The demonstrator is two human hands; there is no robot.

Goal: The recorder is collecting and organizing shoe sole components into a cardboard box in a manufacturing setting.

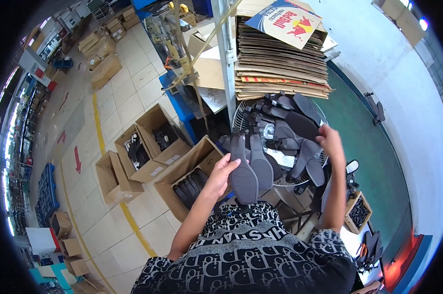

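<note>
Pale tiled floor (128,93) with a yellow line (100,122) and red arrows (77,159), open cardboard boxes (153,142) standing in a row, flattened cardboard stack (275,63) at top centre, green floor strip (378,157) along a white wall (403,73), blue pallet (47,188) far left

Both bare forearms reach toward twelve o'clock, left hand (222,171) fingers curled in a grip, right hand (331,141) higher, fingers closed.

Right hand's (331,139) fingertips hidden behind a dark sole (302,125) — pile's (285,142) underside unseen.
</note>
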